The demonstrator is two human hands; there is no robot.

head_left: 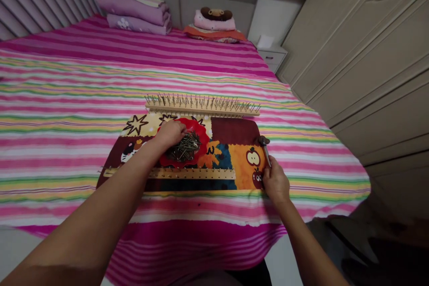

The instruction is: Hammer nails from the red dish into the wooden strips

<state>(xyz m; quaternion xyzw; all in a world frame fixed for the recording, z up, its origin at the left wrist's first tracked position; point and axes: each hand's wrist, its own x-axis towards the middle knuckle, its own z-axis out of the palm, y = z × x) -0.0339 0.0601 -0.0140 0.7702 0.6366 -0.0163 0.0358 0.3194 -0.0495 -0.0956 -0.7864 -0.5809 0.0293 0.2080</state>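
A red plate [203, 135] with a heap of metal nails [185, 147] lies on a patchwork cloth [234, 132] on the bed. My left hand [170, 134] reaches into the plate, fingers curled over the nails; whether it grips any is hidden. My right hand [275, 181] is closed round the handle of a small hammer [264, 146] at the cloth's right edge. A wooden strip with a row of holes [201, 174] lies along the cloth's near side. A second wooden strip studded with upright nails [201, 106] lies at the far side.
The bed carries a pink striped cover [67, 98]. Folded purple bedding [136, 11] and a cushion stack [214, 24] sit at the headboard. A white nightstand [272, 56] and a beige wardrobe [368, 53] stand to the right.
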